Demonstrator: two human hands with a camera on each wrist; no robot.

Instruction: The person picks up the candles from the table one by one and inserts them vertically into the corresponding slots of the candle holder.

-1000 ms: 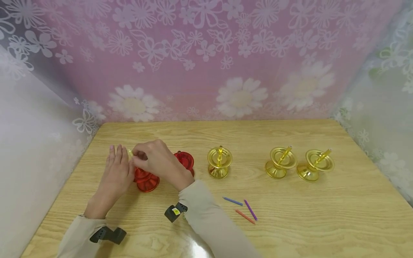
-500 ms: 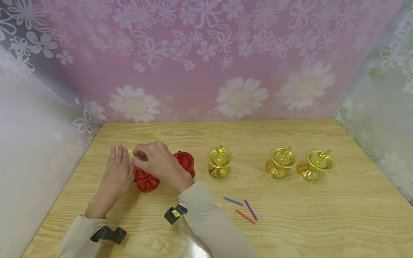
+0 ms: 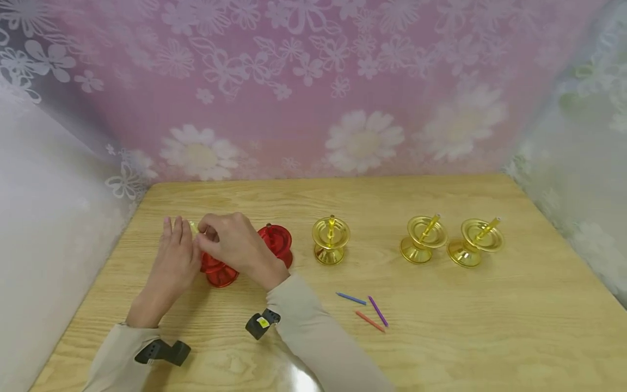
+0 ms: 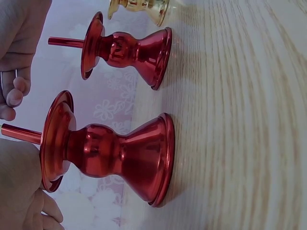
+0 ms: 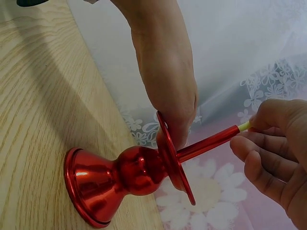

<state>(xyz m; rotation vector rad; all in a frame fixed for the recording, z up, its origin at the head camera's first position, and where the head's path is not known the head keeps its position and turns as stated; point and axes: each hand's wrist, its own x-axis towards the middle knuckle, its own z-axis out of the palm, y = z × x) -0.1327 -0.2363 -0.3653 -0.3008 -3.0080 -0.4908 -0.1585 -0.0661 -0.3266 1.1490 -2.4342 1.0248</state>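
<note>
A yellow candle (image 5: 245, 126) pokes from the top of the red tube on a red candle holder (image 5: 140, 170). Thumb and fingers of my right hand (image 3: 237, 245) pinch that candle, right at the tube's end. My left hand (image 3: 172, 264) lies against the dish of the same holder, its fingers extended straight past it, as the head view shows. The holder stands upright on the table. A second red candle holder (image 4: 149, 50) stands beside it, partly covered by my right hand in the head view; its tube shows no candle.
Three gold candle holders stand further right: one near the middle (image 3: 329, 255), two close together (image 3: 416, 252), (image 3: 463, 253). Blue (image 3: 351, 298), purple (image 3: 378, 311) and orange (image 3: 369, 321) candles lie on the wooden table (image 3: 441, 326). Patterned cloth hangs behind.
The head view has shifted slightly, so the table things sit a little higher in it. Both hands keep nearly the same place at the red holder, the right still pinching the yellow candle.
</note>
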